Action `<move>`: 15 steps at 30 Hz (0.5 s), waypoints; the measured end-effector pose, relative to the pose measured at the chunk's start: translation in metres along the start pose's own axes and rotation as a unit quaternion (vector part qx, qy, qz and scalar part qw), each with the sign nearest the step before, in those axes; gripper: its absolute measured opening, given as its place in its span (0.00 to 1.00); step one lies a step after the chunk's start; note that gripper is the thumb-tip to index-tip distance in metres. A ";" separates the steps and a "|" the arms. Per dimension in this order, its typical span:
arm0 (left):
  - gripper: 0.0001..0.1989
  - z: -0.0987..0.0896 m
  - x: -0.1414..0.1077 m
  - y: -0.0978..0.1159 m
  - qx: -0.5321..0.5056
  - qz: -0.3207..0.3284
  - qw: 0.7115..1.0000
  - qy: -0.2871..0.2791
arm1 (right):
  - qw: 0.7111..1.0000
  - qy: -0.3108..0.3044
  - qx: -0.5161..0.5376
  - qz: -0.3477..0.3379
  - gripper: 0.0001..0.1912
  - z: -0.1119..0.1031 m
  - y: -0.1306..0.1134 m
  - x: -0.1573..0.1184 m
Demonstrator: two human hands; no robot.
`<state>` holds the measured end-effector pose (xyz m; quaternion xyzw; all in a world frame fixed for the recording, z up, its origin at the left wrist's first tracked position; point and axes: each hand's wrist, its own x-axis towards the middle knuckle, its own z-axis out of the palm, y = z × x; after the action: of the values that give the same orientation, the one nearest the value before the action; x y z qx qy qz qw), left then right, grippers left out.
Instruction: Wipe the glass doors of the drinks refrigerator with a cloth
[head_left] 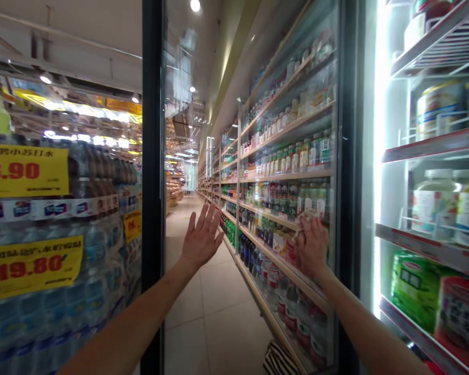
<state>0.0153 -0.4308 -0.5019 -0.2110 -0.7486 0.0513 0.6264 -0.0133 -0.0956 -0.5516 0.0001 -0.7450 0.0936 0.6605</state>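
Before me stands a glass door (219,333) in a black frame, with the aisle and shelves of bottles showing in its pane. My left hand (203,237) is open, its fingers spread and palm flat against the glass left of the middle. Farther right, my right hand (312,245) presses a pale, crumpled cloth (310,216) to the pane, near the frame's right side. That hand is slightly blurred, and its fingers cover most of the cloth.
To the right, a lit fridge has wire shelves (430,245) with bottles (433,200), cans (440,107) and green packs (414,291). At left are stacked packs of bottled water (62,307) under yellow price signs (31,265). A black-and-white striped item (279,359) shows low down.
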 end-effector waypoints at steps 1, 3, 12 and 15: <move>0.33 0.000 0.000 0.000 0.001 0.000 1.000 0.000 | 0.999 0.012 -0.005 0.051 0.23 0.000 0.004 0.001; 0.33 0.000 0.000 0.000 0.003 0.000 1.000 -0.002 | 0.992 0.032 -0.009 0.119 0.25 0.000 0.008 0.003; 0.34 0.000 -0.001 0.001 0.011 0.002 1.000 -0.006 | 0.997 0.000 0.018 -0.073 0.23 0.000 -0.039 0.018; 0.34 0.001 -0.001 0.000 0.018 0.006 1.000 0.007 | 0.999 0.033 0.038 0.021 0.28 0.003 -0.041 0.057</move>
<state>0.0146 -0.4307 -0.5034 -0.2046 -0.7416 0.0669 0.6354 -0.0185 -0.1289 -0.4904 0.0063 -0.7187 0.1355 0.6820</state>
